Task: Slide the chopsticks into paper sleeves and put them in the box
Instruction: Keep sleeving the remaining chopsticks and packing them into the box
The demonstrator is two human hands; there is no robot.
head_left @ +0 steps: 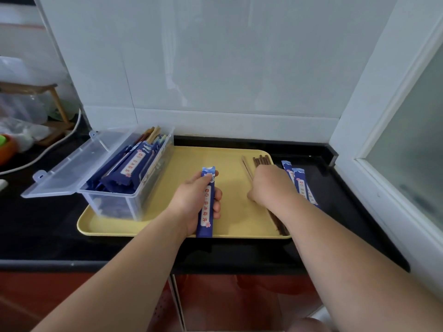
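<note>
— Head view: what did each hand have?
— The left hand (pixel 195 202) was closed around a blue paper sleeve (pixel 206 202) over the tray's (pixel 230 154) near edge; the right hand (pixel 271 185) lay knuckles-up on the dark chopsticks (pixel 261 160), its grip hidden.
— And the box (pixel 134 188)?
— Open, at the tray's left edge.

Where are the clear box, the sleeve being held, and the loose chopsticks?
box (pixel 134 200): head view, front right wall.
sleeve (pixel 207 204): head view, printed middle, in left hand.
chopsticks (pixel 262 161): head view, far ends on tray.

white tiled wall (pixel 215 56), black counter (pixel 48 236).
</note>
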